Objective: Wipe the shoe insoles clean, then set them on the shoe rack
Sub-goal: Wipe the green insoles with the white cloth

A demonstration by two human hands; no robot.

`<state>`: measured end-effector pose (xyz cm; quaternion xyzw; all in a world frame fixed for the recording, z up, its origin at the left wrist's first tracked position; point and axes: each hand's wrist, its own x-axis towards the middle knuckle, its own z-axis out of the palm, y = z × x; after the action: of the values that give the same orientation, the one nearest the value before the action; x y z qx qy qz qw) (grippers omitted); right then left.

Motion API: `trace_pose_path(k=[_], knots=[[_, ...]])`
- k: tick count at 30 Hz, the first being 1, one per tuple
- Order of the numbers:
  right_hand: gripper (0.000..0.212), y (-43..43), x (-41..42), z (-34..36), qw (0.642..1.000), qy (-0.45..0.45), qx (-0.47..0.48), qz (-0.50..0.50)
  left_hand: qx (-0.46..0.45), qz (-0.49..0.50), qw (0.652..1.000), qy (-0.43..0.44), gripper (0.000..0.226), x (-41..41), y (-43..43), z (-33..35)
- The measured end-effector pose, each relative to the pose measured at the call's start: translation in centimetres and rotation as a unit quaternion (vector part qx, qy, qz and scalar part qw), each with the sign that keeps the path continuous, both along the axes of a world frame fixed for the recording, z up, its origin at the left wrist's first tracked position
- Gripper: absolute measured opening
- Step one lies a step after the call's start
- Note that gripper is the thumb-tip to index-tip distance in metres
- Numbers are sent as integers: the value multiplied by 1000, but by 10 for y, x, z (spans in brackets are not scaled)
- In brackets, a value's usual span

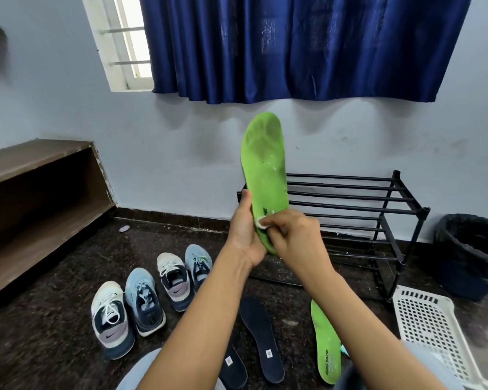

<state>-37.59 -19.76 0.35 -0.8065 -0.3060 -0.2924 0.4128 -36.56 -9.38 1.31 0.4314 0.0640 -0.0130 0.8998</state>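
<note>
Wiping is under way on one green insole (265,164), and I judge the task to be in its early part, since nothing seen so far has reached the shoe rack (350,204). The insole is held upright in the air in front of the rack's left end, toe uppermost. The left hand (247,235) grips it at the heel end, palm wrapped round the back and thumb lying up along its edge. The right hand (296,235) pinches a small white wad (261,222) between thumb and fingertips and presses it to the insole's face just above the heel. Grey smudges show on the forefoot and along the edge nearer the rack, so this piece looks only partly cleaned. A second green insole (326,342) lies on the floor in front of the rack, and two dark insoles (261,336) lie on the floor to the left of that one, farther from the rack. Whether any of these three has been wiped cannot be told from this view. The rack's bars that are in sight carry nothing, though its left end is hidden behind the raised insole and the hands. Left to do, as I read it: finish this insole, deal with the three on the floor as needed, then set all four on the rack.
</note>
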Motion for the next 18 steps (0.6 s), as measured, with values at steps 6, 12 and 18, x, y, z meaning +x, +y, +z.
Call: trace_pose_path(k=[6, 12, 18], knots=[[24, -19, -3, 4, 996, 20, -62, 62, -46, 17, 997, -57, 32, 2, 23, 7], [21, -19, -6, 3, 994, -12, -104, 41, -36, -39, 997, -60, 62, 1, 15, 7], [16, -9, -1, 4, 997, -10, -52, -48, -18, -35, 997, -60, 89, 5, -7, 2]])
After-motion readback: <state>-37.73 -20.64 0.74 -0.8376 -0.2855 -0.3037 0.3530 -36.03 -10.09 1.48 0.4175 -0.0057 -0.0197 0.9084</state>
